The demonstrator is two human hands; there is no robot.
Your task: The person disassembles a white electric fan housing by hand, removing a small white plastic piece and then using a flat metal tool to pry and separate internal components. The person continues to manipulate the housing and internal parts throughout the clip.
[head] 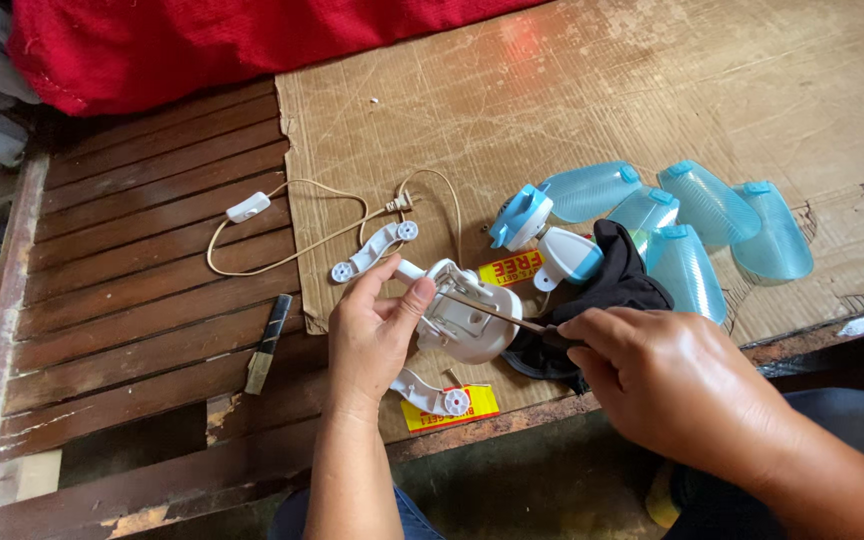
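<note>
While the left hand (372,335) grips the white fan base (467,320), the right hand (677,385) pinches a half-hidden thin tool (497,310).

The counter (132,300) is made of dark brown wooden slats running crosswise, worn and chipped pale along the near edge, below and left of the left grip. A big sheet of creased, scuffed cardboard (592,110) covers its right part, reaching from under both grips up and away to the far right; its edge is torn and a reddish glow falls on it near the top. Well above the left grip a red cloth (172,45) lies bunched along the far edge. Below the counter's near rail, a dim grey floor (532,490) shows. Soft daylight, no hard shadows.
</note>
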